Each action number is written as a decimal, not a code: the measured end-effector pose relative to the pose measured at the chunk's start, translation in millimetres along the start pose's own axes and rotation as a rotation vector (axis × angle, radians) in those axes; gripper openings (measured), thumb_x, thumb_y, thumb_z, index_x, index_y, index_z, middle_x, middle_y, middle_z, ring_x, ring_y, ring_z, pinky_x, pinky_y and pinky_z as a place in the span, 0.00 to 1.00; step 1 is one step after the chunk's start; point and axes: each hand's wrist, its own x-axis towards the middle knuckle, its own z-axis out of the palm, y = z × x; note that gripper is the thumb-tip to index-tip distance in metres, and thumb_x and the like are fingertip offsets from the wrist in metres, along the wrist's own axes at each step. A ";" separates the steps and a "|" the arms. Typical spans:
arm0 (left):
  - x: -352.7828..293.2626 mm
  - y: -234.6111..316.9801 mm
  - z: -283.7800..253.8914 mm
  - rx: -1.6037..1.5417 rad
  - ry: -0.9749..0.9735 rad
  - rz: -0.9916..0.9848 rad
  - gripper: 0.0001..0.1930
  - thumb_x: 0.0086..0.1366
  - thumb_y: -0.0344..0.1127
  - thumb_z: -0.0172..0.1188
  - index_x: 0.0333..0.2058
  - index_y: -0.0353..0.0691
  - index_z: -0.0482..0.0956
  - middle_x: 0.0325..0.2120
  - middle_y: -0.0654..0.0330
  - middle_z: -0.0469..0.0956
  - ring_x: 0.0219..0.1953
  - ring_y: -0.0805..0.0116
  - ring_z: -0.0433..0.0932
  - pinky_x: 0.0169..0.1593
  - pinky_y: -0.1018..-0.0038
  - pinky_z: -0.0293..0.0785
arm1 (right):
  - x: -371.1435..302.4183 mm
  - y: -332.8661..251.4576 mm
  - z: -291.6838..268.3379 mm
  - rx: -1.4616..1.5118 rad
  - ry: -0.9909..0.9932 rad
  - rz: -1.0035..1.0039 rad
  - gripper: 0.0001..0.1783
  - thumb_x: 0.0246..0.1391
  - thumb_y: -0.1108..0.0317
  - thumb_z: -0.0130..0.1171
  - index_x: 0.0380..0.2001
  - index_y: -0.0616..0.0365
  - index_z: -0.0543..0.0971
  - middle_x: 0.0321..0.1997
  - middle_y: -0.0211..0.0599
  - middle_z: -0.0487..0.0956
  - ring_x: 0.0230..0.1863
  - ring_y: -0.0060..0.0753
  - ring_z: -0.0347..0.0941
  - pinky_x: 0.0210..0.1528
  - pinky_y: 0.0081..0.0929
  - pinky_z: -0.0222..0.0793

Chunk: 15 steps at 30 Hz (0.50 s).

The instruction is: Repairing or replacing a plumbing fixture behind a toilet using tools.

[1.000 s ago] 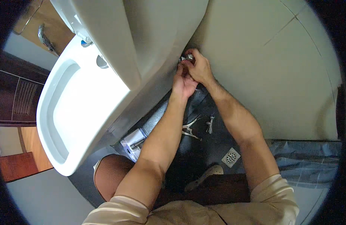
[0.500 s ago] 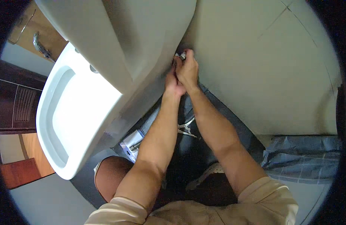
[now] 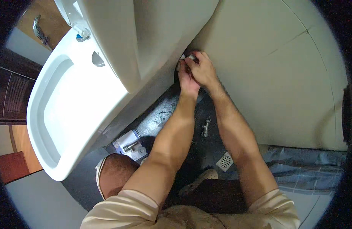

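Observation:
My right hand is closed, its fingertips curled around a small pale, shiny fitting close to the wall. Just left of it, my left hand reaches upward beside the same fitting; its fingers are partly hidden by the dark gap and the right hand, so its grip does not show clearly. Both hands are low, where the underside of a large white ceramic fixture meets the light wall. On the black floor below them lies a small silvery metal piece.
An open pack with a chrome cylindrical part sits on the floor left of my forearm. A square floor drain lies near my shoe. Blue checked cloth hangs at right. A door handle shows at upper left.
My hands stay at the fitting, the right one turned slightly more over it. The view has shifted, so the floor drain and more of the pack now show.

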 end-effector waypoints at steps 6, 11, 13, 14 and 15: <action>6.5 -9.0 -3.0 -0.013 -0.058 0.099 0.12 0.68 0.44 0.53 0.37 0.44 0.79 0.35 0.61 0.80 0.37 0.68 0.77 0.43 0.73 0.74 | 0.7 -0.6 0.5 0.094 0.020 0.043 0.17 0.52 0.59 0.58 0.40 0.60 0.78 0.39 0.43 0.76 0.39 0.47 0.73 0.42 0.36 0.70; 1.4 -11.3 4.8 0.047 0.055 0.133 0.11 0.69 0.44 0.52 0.36 0.45 0.79 0.34 0.62 0.80 0.36 0.69 0.77 0.43 0.74 0.73 | -2.3 -3.0 2.9 0.093 0.073 0.018 0.17 0.52 0.58 0.57 0.39 0.60 0.78 0.39 0.44 0.77 0.39 0.49 0.73 0.42 0.37 0.70; 1.5 -11.2 5.0 0.073 0.092 0.143 0.11 0.69 0.43 0.52 0.36 0.45 0.79 0.34 0.63 0.80 0.36 0.69 0.76 0.43 0.75 0.73 | -3.6 -5.9 2.8 0.084 0.092 0.008 0.17 0.52 0.58 0.56 0.38 0.60 0.78 0.39 0.45 0.77 0.39 0.50 0.73 0.42 0.38 0.70; 2.4 -10.5 3.1 0.054 0.060 0.138 0.11 0.69 0.43 0.51 0.36 0.45 0.79 0.34 0.63 0.80 0.36 0.70 0.76 0.42 0.75 0.72 | -4.5 -8.3 2.5 0.071 0.086 0.013 0.17 0.52 0.57 0.56 0.38 0.60 0.78 0.40 0.45 0.77 0.39 0.51 0.74 0.42 0.38 0.70; 3.5 -9.7 1.3 0.036 0.028 0.131 0.11 0.69 0.43 0.51 0.36 0.45 0.79 0.34 0.63 0.80 0.36 0.70 0.76 0.42 0.75 0.72 | -5.1 -10.5 2.0 0.056 0.080 0.020 0.17 0.52 0.57 0.56 0.39 0.60 0.78 0.40 0.46 0.77 0.39 0.52 0.74 0.42 0.39 0.70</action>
